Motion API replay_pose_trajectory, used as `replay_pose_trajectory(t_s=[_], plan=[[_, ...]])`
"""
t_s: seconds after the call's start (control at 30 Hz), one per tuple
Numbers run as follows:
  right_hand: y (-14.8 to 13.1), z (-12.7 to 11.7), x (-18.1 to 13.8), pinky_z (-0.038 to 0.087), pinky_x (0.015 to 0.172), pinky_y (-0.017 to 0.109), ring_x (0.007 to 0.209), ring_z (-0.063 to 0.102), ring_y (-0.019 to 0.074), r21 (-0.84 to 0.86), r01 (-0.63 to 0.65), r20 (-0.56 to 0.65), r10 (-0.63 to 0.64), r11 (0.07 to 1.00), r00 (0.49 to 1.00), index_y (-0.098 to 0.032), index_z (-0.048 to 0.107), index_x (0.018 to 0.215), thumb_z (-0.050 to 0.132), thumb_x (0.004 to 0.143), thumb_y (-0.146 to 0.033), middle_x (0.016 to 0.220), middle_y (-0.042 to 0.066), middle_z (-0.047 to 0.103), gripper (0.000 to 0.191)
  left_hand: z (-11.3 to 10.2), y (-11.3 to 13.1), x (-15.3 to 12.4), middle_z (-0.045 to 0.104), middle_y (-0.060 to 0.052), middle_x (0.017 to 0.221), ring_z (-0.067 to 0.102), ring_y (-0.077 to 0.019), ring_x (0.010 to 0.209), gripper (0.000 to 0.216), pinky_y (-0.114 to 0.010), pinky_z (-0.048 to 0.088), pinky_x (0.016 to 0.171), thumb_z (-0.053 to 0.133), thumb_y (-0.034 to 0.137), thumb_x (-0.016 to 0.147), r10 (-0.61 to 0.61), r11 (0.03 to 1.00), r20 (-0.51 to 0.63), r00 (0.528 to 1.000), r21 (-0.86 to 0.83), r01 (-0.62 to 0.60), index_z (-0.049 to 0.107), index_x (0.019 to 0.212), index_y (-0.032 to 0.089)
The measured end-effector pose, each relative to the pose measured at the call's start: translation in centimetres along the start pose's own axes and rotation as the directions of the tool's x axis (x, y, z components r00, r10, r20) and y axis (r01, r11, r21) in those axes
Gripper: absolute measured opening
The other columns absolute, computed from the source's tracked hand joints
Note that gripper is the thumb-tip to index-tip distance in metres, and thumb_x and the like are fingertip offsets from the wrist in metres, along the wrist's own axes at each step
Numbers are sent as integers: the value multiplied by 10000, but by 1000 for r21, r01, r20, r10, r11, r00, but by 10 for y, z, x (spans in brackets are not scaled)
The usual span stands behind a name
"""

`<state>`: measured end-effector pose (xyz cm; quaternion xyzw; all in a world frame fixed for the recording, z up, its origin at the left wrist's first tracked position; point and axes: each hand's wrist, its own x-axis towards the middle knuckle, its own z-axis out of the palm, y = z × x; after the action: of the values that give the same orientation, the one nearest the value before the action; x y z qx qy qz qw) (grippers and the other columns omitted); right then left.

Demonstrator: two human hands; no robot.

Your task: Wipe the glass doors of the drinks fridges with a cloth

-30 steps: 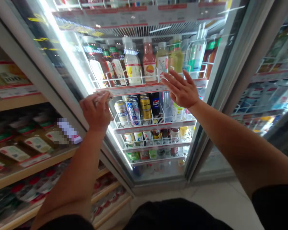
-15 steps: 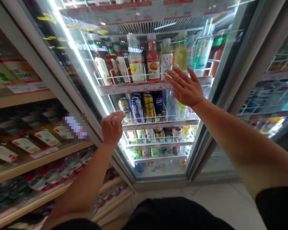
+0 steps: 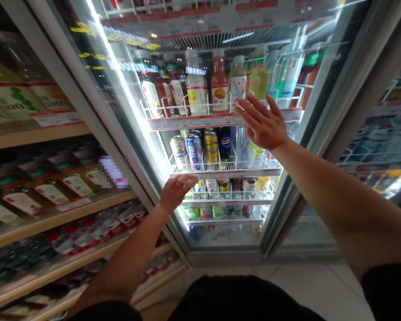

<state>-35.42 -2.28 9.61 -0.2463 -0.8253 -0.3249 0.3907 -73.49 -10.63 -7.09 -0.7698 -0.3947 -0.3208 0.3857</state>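
Observation:
In the head view my right hand point(image 3: 263, 123) is held up flat with its fingers spread, nothing in it, in front of a lit drinks fridge point(image 3: 227, 258). Behind its fingertips stand a bottle with a white label point(image 3: 238, 84) and a yellow-green bottle point(image 3: 258, 79). Lower left, my left hand point(image 3: 177, 191) has its fingers stretched to the right and holds nothing. Just above it on a wire shelf are a silver can point(image 3: 178, 150), a blue can point(image 3: 194, 152) and a gold can point(image 3: 210, 147). Whether either hand touches the glass, I cannot tell.
Reflections lie across the fridge's glass. Wooden shelves point(image 3: 96, 206) with rows of bottles run along the left. A metal door frame point(image 3: 337, 116) stands at the right, with another fridge beyond it. Pale floor tiles point(image 3: 297, 285) lie below.
My left hand has moved right and down, from beside the cans to below them, and its fingers have straightened. My right hand keeps nearly the same pose. The view has shifted slightly.

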Motion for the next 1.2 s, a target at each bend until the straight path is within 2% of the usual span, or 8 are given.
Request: replay_pose_trajectory(t_s=[0.23, 0.3, 0.4, 0.5, 0.6, 0.8, 1.0, 1.2], plan=[[2, 2, -2, 132, 1290, 590, 1541, 290, 259, -30, 39, -28, -40, 999, 999, -379, 177, 1625, 378, 1007, -202, 1652, -56, 329, 673, -4, -9, 60, 645, -172, 1260, 597, -298, 1224, 338, -480, 479, 996, 469, 246, 1048, -214, 971, -303, 929, 34, 235, 647, 1334, 223], [2, 1, -1, 131, 1288, 597, 1536, 305, 265, -9, 41, -39, -41, 999, 998, -370, 205, 1622, 369, 1014, -197, 1646, -45, 350, 654, 2, 5, 68, 656, -137, 1216, 602, -262, 1198, 327, -437, 487, 1002, 484, 227, 1040, -153, 983, -340, 928, 41, 177, 647, 1323, 246], [1, 1, -1, 140, 1284, 606, 1528, 323, 270, 13, 53, -56, -52, 999, 997, -367, 214, 1622, 368, 1019, -193, 1637, -35, 371, 646, 13, 34, 76, 685, -67, 1157, 619, -209, 1132, 343, -354, 499, 987, 519, 181, 1019, 42, 999, -220, 975, 9, -41, 655, 1302, 317], [1, 0, -2, 147, 1285, 604, 1523, 332, 275, 30, 64, -70, -62, 997, 996, -371, 216, 1622, 372, 1024, -199, 1633, -32, 382, 641, 12, 48, 104, 663, -89, 1219, 596, -221, 1149, 394, -362, 487, 1002, 495, 149, 1020, 35, 998, -215, 976, -41, -45, 606, 1375, 279], [2, 0, -3, 170, 1285, 591, 1521, 336, 284, 47, 75, -84, -71, 996, 994, -357, 199, 1628, 392, 1036, -252, 1642, -18, 366, 631, 2, 48, 149, 621, -122, 1304, 561, -244, 1205, 501, -408, 457, 1054, 436, 131, 1031, -49, 996, -355, 934, -83, 21, 431, 1525, 221], [7, 3, -9, 342, 1241, 466, 1512, 358, 246, -60, 334, -98, -338, 941, 936, -259, 98, 1649, 516, 1023, -468, 1627, 60, 393, 781, 9, 79, 205, 609, -111, 1312, 562, -224, 1203, 699, -396, 498, 1038, 431, 147, 1055, 75, 976, -382, 921, -161, -146, 66, 1641, 254], [10, 6, -10, 412, 1203, 419, 1499, 383, 234, -126, 412, -104, -425, 902, 899, -208, 293, 1607, 569, 1022, -299, 1582, 99, 452, 654, 18, 96, 198, 476, -149, 1464, 480, -246, 1380, 716, -438, 479, 1125, 408, 153, 1051, 26, 965, -388, 921, -231, -125, 16, 1637, 277], [7, 9, -13, 419, 1215, 405, 1476, 424, 199, -52, 406, -150, -409, 912, 900, -284, 310, 1599, 537, 1022, -196, 1577, 25, 464, 626, 4, 49, 130, 390, -121, 1603, 245, -276, 1549, 726, -517, 268, 1272, 542, 261, 1020, 120, 992, -329, 937, 9, -124, 158, 1636, 289]])
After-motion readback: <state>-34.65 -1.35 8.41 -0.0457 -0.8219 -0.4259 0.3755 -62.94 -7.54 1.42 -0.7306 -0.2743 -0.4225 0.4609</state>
